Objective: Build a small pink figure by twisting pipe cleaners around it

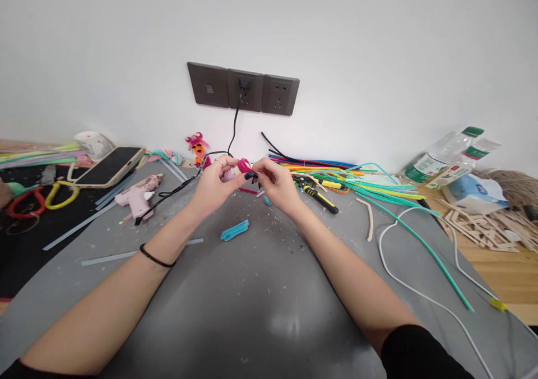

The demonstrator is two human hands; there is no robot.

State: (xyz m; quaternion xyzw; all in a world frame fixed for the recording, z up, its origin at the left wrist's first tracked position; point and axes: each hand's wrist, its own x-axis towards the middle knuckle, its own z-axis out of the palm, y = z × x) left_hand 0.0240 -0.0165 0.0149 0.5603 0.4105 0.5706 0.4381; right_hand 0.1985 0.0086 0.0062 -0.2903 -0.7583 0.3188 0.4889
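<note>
My left hand (213,185) is closed round a small pink and magenta pipe-cleaner piece (239,169), held above the grey mat (260,289). My right hand (275,184) meets it from the right, its fingertips pinched on a small black bit (251,175) at the pink piece's end. A folded blue pipe-cleaner piece (234,230) lies on the mat just below the hands.
A pink glue gun (137,197) with black cord lies at left, beside a phone (110,166) and scissors (62,194). Coloured pipe cleaners (336,172) and pliers (317,193) lie at right. Bottles (445,157) and wooden sticks (483,227) sit far right. Wall sockets (244,89) are behind.
</note>
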